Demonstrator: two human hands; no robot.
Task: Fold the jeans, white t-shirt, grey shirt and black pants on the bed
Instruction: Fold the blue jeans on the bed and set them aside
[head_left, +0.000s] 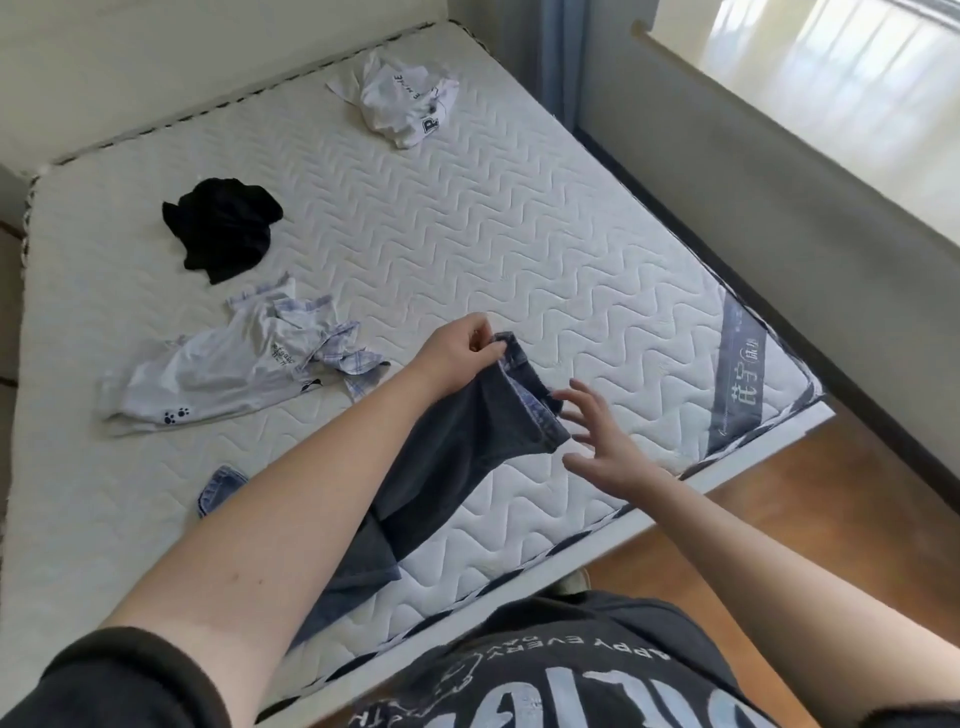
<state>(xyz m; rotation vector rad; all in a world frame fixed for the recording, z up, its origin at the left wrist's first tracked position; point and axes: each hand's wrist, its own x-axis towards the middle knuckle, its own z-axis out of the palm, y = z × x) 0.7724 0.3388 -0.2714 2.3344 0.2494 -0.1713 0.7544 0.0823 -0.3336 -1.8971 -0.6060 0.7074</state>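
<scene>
My left hand (460, 353) pinches the hem of a dark jeans (457, 467) leg and holds it up above the mattress (519, 249); the rest of the jeans hangs down under my left forearm. My right hand (597, 436) is spread, fingers straight, just right of the hem, and whether it touches the hem I cannot tell. A crumpled white t-shirt (410, 101) lies at the far side. Black pants (223, 228) lie bunched at the left. A grey shirt (218, 364) with plaid trim lies crumpled below them.
A small piece of light blue denim (221, 488) shows on the mattress beside my left forearm. The bed's near edge runs diagonally, with wooden floor (779, 519) to the right. A wall and window ledge (779, 171) border the right side.
</scene>
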